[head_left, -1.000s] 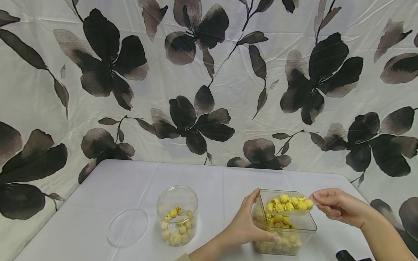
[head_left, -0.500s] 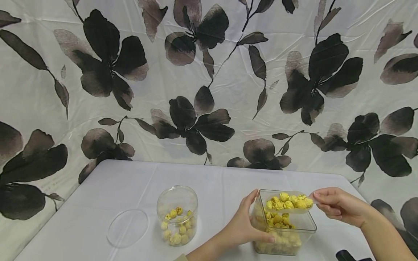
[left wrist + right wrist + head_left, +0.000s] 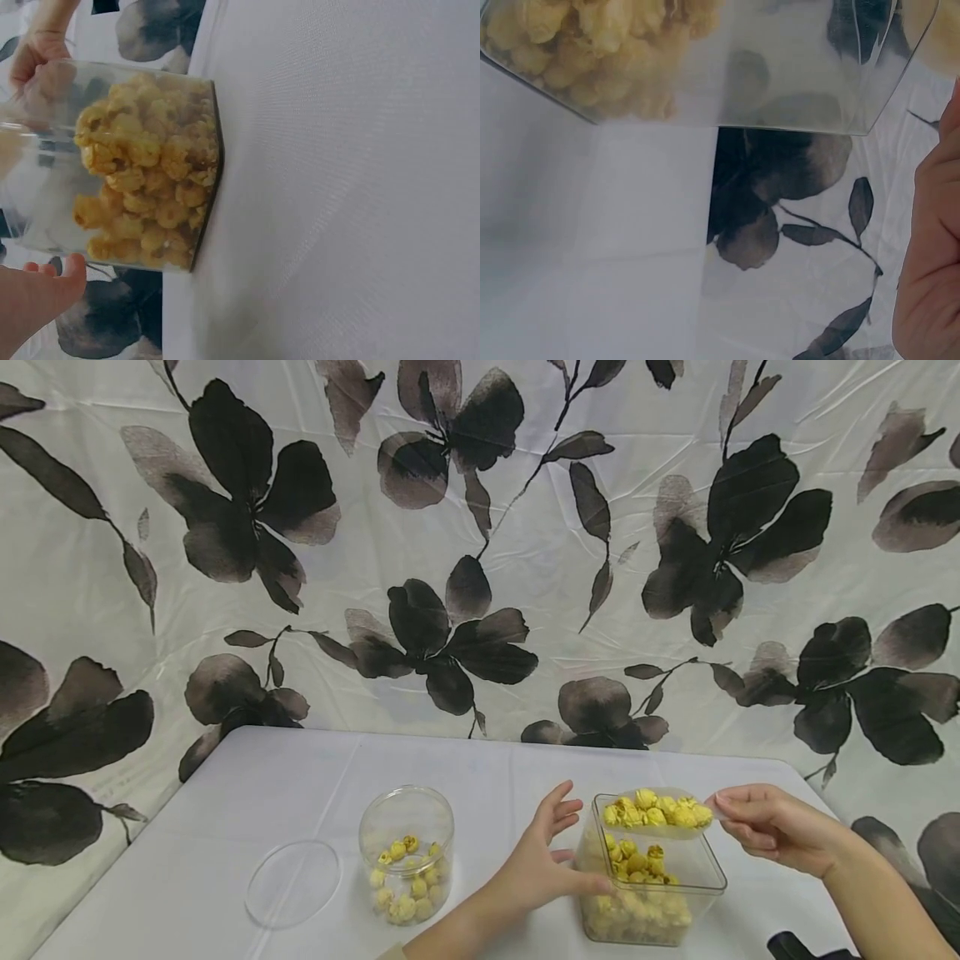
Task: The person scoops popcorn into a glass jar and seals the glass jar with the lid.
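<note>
In the head view my right hand (image 3: 780,828) pinches the end of a translucent scoop (image 3: 667,832) heaped with yellow popcorn (image 3: 652,810). The scoop is over the open top of a clear square container (image 3: 708,897), which is partly filled with more popcorn. At this container's left side is my left hand (image 3: 528,868), its fingers spread and raised off the wall, the thumb overlapping the front left corner. The left wrist view shows popcorn (image 3: 150,180) through the container's wall, the left hand's fingertips close to its rim. Only part of the right hand (image 3: 937,247) appears in the right wrist view.
A clear round jar (image 3: 408,852) with some popcorn at its bottom stands open left of the left hand. Further left a clear round lid (image 3: 294,885) lies on the white table (image 3: 187,860). A black object (image 3: 798,946) is at the lower right. Behind hangs a floral cloth (image 3: 480,527).
My left hand has let go of the square container and moved slightly left, fingers spreading. My right hand has raised the loaded scoop a little and shifted it left.
</note>
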`<action>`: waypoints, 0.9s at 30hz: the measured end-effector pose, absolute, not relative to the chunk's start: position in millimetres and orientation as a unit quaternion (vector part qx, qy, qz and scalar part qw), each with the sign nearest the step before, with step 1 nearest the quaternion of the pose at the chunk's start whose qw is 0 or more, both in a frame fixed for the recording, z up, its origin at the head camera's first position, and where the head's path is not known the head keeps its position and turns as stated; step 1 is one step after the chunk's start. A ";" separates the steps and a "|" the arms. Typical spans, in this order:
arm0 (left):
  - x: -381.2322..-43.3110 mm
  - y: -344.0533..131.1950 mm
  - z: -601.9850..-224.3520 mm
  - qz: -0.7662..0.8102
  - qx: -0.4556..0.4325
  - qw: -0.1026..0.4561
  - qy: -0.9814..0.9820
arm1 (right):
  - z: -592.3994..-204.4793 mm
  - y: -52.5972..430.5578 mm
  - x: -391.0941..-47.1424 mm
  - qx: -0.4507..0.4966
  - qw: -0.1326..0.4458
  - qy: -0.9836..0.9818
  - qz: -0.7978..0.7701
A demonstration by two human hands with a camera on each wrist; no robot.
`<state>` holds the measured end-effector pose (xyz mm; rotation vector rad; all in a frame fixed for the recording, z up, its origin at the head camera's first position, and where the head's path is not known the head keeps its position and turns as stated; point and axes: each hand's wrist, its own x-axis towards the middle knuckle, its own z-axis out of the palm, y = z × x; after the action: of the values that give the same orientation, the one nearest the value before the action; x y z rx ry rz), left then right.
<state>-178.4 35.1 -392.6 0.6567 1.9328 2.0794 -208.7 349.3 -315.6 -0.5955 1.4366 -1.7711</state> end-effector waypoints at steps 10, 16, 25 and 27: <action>-170.3 15.2 -381.9 0.730 0.226 0.103 0.637 | -312.0 347.0 -208.7 -0.229 0.384 0.546 -0.709; -166.3 7.8 -373.0 0.720 0.231 0.052 0.653 | -309.0 345.1 -208.3 -0.240 0.376 0.540 -0.714; -160.2 -9.5 -354.7 0.717 0.214 0.016 0.664 | -300.1 338.3 -208.5 -0.223 0.368 0.558 -0.709; -158.8 -16.8 -350.8 0.712 0.208 0.009 0.670 | -298.0 335.5 -209.1 -0.218 0.370 0.558 -0.710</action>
<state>-158.8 -16.8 -350.8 0.6492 2.0933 2.2245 -209.1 335.5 -298.0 -0.5599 1.4324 -1.8204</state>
